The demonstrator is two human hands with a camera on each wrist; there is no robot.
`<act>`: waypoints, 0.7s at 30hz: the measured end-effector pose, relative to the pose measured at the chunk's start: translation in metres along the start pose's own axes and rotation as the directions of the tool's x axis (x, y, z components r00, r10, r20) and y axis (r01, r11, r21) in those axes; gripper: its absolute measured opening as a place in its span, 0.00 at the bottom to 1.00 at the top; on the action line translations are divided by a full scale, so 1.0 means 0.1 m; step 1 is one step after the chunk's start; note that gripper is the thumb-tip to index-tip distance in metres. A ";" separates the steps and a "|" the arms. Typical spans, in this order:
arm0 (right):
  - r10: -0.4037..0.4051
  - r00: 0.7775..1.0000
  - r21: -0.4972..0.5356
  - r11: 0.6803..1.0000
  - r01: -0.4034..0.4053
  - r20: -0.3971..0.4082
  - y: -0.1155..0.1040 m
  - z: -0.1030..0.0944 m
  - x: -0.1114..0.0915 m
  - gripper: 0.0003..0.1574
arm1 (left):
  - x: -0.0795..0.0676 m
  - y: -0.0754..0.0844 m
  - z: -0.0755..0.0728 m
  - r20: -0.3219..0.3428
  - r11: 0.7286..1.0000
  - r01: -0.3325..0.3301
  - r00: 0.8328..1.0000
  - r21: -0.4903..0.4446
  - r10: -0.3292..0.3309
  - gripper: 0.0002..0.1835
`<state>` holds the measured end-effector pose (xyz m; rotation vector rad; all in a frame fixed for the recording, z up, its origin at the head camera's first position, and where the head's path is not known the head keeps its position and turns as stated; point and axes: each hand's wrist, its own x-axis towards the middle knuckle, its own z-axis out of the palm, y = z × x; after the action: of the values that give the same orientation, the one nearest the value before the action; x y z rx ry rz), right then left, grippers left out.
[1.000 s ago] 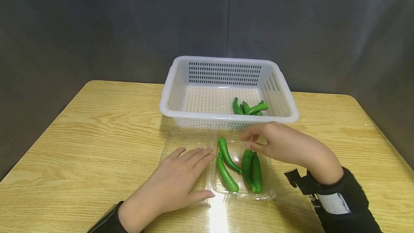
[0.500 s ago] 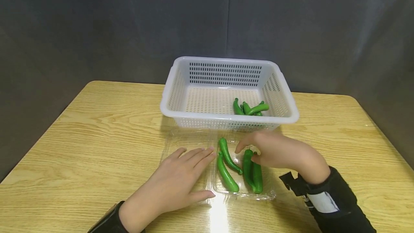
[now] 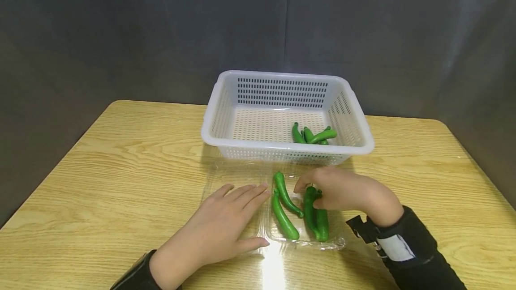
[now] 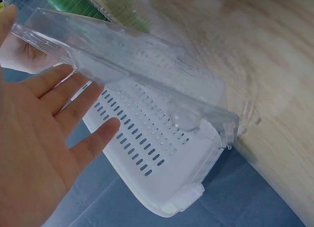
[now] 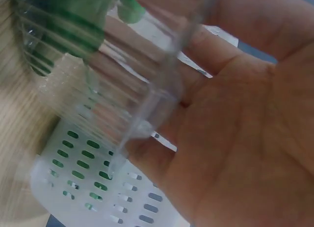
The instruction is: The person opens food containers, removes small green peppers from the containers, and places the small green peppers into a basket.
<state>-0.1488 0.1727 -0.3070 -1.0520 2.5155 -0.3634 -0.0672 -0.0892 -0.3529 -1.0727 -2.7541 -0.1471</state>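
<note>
A clear hinged plastic container (image 3: 322,245) lies open on the table, its lid half (image 3: 238,171) to the left. Two long green peppers (image 3: 284,218) rest in its left side; two darker green peppers (image 3: 310,214) lie side by side at right. My right hand (image 3: 346,191) reaches over the far wall, thumb and fingers curled round the upper ends of the right pair; the fingertips are partly hidden. In the right wrist view, the clear wall (image 5: 152,104) stands before its fingers. My left hand (image 3: 223,223) lies flat over the lid half, fingers straight, holding nothing.
Behind the container stands a white perforated basket (image 3: 282,146), with several green peppers (image 3: 324,136) in its near right corner. The wooden table (image 3: 141,155) extends to both sides. A dark curtain (image 3: 161,35) hangs behind it.
My right hand has come from the container's far edge, toward me and down, onto the right pair of peppers. The left hand has stayed in place.
</note>
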 end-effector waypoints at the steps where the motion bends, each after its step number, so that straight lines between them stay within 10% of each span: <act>1: 0.001 1.000 0.000 1.000 -0.001 0.001 0.00 0.00 0.00 0.23 | 0.00 0.00 0.00 -0.001 1.000 0.000 1.000 -0.002 0.000 0.44; 21: 0.020 1.000 -0.003 1.000 -0.020 -0.010 0.01 0.08 0.08 0.22 | 0.00 0.00 -0.01 0.014 1.000 0.003 1.000 -0.004 -0.003 0.44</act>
<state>-0.1511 0.1674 -0.3165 -1.0283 2.5340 -0.3592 -0.0676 -0.0892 -0.3523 -1.0742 -2.7688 -0.1460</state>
